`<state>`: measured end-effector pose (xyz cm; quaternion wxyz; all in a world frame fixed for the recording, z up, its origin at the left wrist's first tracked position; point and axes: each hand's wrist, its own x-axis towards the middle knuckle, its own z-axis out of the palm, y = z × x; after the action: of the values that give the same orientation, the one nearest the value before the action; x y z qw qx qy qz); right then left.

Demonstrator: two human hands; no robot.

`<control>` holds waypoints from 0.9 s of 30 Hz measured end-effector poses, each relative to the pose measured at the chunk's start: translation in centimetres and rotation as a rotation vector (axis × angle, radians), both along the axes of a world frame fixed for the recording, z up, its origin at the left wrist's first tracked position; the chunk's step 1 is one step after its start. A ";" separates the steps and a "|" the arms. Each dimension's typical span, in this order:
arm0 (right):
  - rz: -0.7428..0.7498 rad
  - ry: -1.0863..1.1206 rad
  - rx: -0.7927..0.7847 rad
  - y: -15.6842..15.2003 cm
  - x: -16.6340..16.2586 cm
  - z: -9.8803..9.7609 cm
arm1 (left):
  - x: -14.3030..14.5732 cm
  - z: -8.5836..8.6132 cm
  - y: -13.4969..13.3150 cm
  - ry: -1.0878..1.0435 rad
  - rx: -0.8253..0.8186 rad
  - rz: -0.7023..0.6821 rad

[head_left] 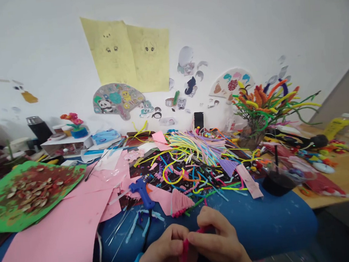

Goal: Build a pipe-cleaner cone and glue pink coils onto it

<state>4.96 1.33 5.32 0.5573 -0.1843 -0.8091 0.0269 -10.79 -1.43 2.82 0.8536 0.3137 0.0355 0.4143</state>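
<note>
Close to the front edge of the blue table cover, my left hand point(172, 249) pinches a dark pink pipe cleaner point(185, 250). My right hand point(216, 239) grips the same strip from the other side, its thumb and index finger touching it near the left fingers. Part of the strip is hidden by my fingers. Just beyond the hands lies a pink ribbed triangular piece point(180, 201) with a darker pink fringe. To its left rests a blue glue gun point(143, 192), and short light blue pipe cleaner pieces point(140, 223) lie below that.
A heap of colourful pipe cleaners point(194, 149) covers the table's middle. Pink paper sheets point(61, 238) and a green sheet point(3, 195) with scattered shells spread left. At right stand a dark drink cup point(278, 181) and a vase of pipe-cleaner flowers point(251, 134). Thin metal rods point(118, 234) lie left.
</note>
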 end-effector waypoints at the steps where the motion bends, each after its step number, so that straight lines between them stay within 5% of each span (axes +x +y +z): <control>1: -0.002 0.008 -0.017 0.0 0.0 0.1 | 0.1 0.0 0.0 0.001 0.002 -0.008; 11: -0.091 -0.066 0.073 -0.7 -0.3 0.5 | 0.3 0.1 -0.1 -0.028 -0.079 0.049; 19: -0.140 0.121 -0.132 -2.0 -3.0 0.3 | 0.8 1.0 -0.2 0.163 -0.481 0.503; 27: -0.200 0.389 -0.537 -3.1 -5.1 -1.5 | 1.4 0.4 0.3 0.081 -0.431 0.672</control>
<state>-0.13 -1.81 3.83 0.6326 -0.3941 -0.6298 0.2188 -9.40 -1.15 3.27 0.7148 0.1144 0.2557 0.6408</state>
